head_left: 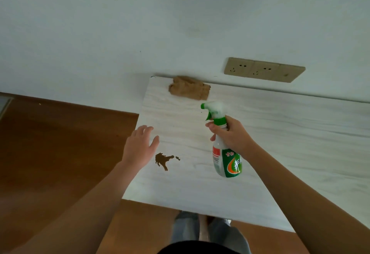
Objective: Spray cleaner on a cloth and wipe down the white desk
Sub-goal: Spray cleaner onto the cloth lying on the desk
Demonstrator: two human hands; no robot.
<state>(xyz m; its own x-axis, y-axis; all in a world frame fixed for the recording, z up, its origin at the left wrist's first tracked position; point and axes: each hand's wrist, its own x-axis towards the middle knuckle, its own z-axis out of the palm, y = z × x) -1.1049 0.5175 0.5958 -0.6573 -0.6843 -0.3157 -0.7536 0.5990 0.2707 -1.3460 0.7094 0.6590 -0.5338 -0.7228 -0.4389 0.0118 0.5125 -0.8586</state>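
Meanwhile right hand (pixel 232 133) grips spray bottle (pixel 228 161); splayed left hand (pixel 140 145) crosses left edge of desk (pixel 280 143).

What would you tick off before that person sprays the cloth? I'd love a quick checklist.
1. Spray bottle held securely: ok, the right hand grips its neck.
2. Left hand free for the cloth: ok, open and holding nothing.
3. Brown cloth in hand: not ok, it lies crumpled at the far edge of the white desk, against the wall.
4. Nozzle aimed at the cloth: cannot tell, it points leftward.
5. Wall socket safe from spray: cannot tell, it sits just right of the cloth.
6. Brown stain wiped: not ok, it is on the desk beside the left hand.
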